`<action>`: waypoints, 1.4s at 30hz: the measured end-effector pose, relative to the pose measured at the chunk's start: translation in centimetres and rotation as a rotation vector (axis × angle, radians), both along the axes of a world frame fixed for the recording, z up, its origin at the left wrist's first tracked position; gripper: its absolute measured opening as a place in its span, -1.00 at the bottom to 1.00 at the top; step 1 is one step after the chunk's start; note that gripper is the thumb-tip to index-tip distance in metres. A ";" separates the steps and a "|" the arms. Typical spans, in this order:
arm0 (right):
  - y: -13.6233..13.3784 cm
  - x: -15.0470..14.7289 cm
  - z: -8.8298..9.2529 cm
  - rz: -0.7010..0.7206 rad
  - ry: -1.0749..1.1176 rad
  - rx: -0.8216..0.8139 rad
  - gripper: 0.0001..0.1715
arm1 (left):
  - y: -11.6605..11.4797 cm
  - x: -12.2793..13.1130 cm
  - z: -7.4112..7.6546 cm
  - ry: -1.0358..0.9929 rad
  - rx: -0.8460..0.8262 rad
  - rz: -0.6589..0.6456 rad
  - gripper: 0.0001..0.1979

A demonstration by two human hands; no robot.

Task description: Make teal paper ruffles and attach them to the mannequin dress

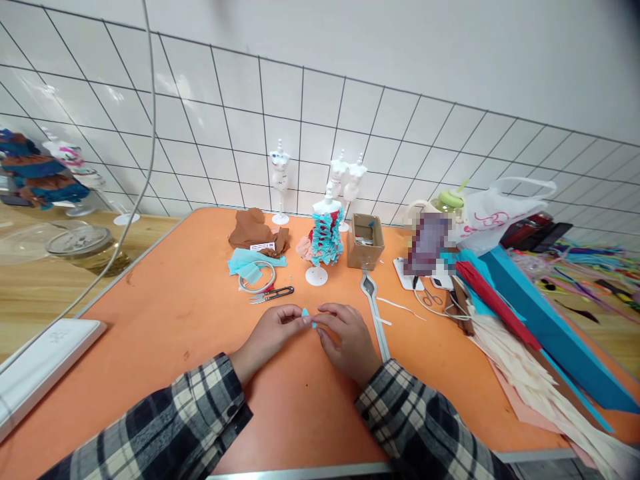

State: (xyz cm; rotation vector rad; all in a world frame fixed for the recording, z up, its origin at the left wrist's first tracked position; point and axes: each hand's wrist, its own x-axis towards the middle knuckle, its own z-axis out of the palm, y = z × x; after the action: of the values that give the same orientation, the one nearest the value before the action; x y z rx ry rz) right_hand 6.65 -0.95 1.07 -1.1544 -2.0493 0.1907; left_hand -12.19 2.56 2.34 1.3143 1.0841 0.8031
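Note:
Above the orange table [290, 413], my left hand [275, 333] pinches a small light-blue piece of crepe paper [305, 313] between thumb and fingers. My right hand [347, 340] closes on the same piece from the other side, its fingertips nearly meeting the left ones. Most of the piece is hidden by the fingers. Just beyond stands a small white dress form [328, 203] on a round base, wrapped in red with ruffled light-blue strips and a peach puff at its side. Thread snips [273, 294] lie to the left, near folded light-blue crepe paper [246, 265].
Brown crepe paper [253, 230] and several bare dress forms [280, 177] stand behind. A cardboard box [365, 243], a grey strap-like tool [375, 310], scissors [431, 297] and a phone [406, 274] are to the right. Coloured paper rolls [500, 307] line the right edge; a white box [50, 360] sits left.

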 end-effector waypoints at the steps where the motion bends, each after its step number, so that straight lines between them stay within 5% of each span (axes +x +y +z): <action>1: 0.0 0.0 0.0 0.000 -0.006 -0.003 -0.67 | 0.0 0.0 0.0 0.010 0.003 0.002 -0.70; 13: -0.1 0.1 0.1 0.004 -0.091 0.014 -0.59 | 0.3 0.0 -0.2 0.020 0.055 0.007 -0.75; 23: 0.4 0.4 0.0 0.002 0.254 -0.143 -0.76 | -0.3 0.2 -0.7 0.126 0.196 -0.078 -0.77; 42: -0.1 0.2 0.5 -0.052 -0.059 -0.027 -0.92 | -0.3 0.3 -0.7 0.173 0.212 -0.103 -0.81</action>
State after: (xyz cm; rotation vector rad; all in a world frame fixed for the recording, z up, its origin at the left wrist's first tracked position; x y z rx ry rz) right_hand 6.83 -1.10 1.53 -1.2424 -2.0710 0.1607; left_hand -11.85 2.28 1.66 1.6295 1.0784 0.7533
